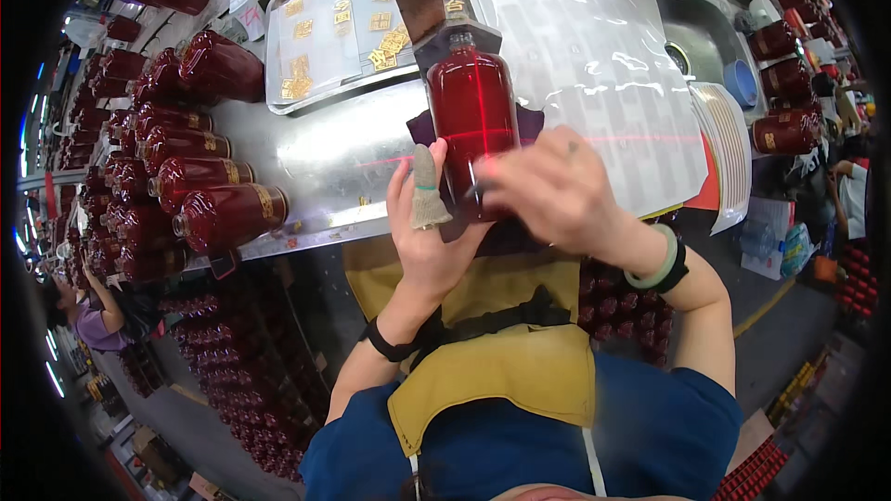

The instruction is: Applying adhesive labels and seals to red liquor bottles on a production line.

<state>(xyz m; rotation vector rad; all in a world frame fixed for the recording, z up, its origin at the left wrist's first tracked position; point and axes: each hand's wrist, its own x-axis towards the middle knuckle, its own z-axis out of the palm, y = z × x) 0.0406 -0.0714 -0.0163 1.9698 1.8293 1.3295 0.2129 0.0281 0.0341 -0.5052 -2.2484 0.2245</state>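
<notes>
Red bottle [471, 116] lies flat, neck away, btwn both hands.

The scene was brightly and evenly lit from overhead. Glare streaked the clear plastic sheet [594, 46] beyond the hands and washed over the steel table [325, 153] to their left. Thin red laser lines crossed the red bottle [471, 111]. The right hand [552, 190] was slightly motion-blurred. Fisheye bending curved the edges, and the corners fell black.
</notes>
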